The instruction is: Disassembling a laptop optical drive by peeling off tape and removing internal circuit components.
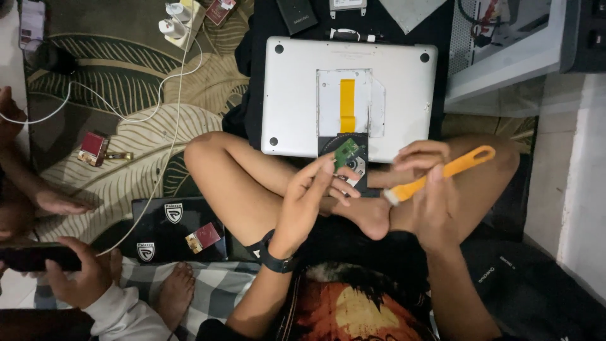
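Printed in orange on black, the person's shirt [353, 309] fills the near edge, and above it the left hand [309, 199], a dark watch [273, 256] on its wrist, grasps a black hard drive [349, 161] with a small green circuit board [345, 151] by its near-left edge, held over the crossed legs. Just to the right, the right hand [429, 189] is clenched around an orange brush [445, 172], its pale bristle end pointing left toward the drive. Beyond both lies a silver laptop [297, 95], upside down, with 1 yellow strip [347, 104] in its open bay, while another person's hand [79, 268] holds a phone [31, 257] at the near left.
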